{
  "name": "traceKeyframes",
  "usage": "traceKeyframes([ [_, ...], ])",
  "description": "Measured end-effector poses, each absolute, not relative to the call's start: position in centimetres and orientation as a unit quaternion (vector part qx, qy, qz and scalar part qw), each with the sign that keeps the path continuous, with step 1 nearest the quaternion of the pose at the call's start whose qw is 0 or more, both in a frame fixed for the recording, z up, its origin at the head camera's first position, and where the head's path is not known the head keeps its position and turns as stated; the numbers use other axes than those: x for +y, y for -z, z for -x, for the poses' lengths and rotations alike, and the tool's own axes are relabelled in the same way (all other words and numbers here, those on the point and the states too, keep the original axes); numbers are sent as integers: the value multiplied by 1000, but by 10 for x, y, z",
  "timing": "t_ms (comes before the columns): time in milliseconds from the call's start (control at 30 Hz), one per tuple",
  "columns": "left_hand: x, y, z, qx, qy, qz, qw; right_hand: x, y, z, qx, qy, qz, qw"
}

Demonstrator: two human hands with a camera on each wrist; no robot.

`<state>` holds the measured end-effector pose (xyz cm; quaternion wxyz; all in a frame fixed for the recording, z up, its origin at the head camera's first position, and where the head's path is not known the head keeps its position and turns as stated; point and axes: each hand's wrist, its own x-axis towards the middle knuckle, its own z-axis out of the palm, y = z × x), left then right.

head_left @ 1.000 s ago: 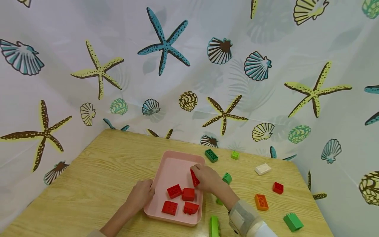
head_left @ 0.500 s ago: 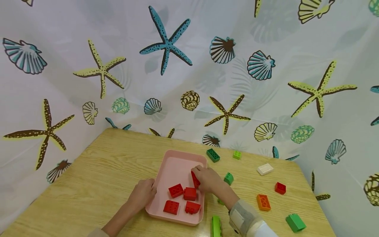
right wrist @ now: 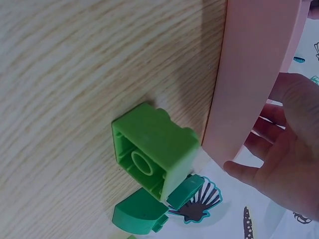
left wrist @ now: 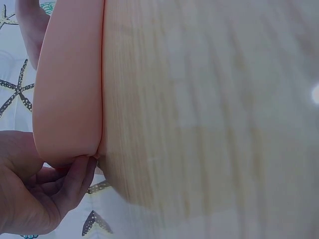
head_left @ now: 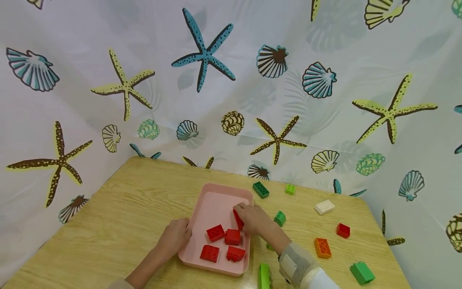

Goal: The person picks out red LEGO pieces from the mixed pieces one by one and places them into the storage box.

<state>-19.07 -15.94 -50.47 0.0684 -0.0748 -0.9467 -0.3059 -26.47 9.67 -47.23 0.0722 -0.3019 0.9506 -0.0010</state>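
Note:
A pink tray lies on the wooden table with several red toy bricks in it, among them a studded brick and a square one. My left hand grips the tray's left side; the left wrist view shows its fingers curled under the tray's end. Inside the right wall my right hand holds a tilted red brick, partly covered by the fingers. From the right wrist view, the right hand reaches over the tray's wall, and that brick is hidden.
Right of the tray lie loose bricks: dark green, small lime, green, white, red, orange, large green and long lime. A shell-patterned curtain stands behind the table.
The head view has shifted slightly, so everything appears a little farther right. Both hands keep their places at the tray, and the bricks have not visibly moved.

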Motion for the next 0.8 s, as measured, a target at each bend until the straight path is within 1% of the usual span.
traceKeyframes([
  [400, -159, 503, 190, -947, 300, 79, 78, 98, 474, 264, 954, 22, 289, 77],
  [800, -158, 502, 188, -947, 300, 83, 83, 102, 474, 262, 950, 51, 300, 73],
])
